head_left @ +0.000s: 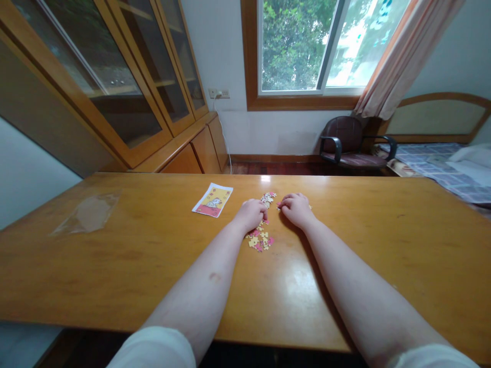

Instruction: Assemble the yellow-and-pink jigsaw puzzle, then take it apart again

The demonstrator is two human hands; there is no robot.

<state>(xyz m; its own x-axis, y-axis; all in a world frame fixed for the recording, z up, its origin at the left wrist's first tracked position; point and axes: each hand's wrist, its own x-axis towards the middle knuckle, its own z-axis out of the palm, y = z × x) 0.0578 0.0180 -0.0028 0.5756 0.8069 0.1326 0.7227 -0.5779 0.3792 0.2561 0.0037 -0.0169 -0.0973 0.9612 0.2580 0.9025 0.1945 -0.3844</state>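
Small jigsaw puzzle pieces (259,241) in yellow, pink and white lie loosely on the wooden table (161,276). Just left of the middle, my left hand (251,213) is closed, its fingers curled down among the pieces; whatever is under its fingertips is hidden. A second cluster of mostly white-backed puzzle pieces (267,199) lies beyond it. My right hand (296,208) is to the right, palm down, with bent fingers closed at a pink puzzle piece (279,205). Part of another piece shows past its far side.
A picture card (213,200) with a cartoon animal on yellow and pink lies left of my hands. Farther left is a clear plastic bag (89,213). Beyond the table stand a glass-door cabinet (169,115), an office chair (345,140) and a bed (441,163).
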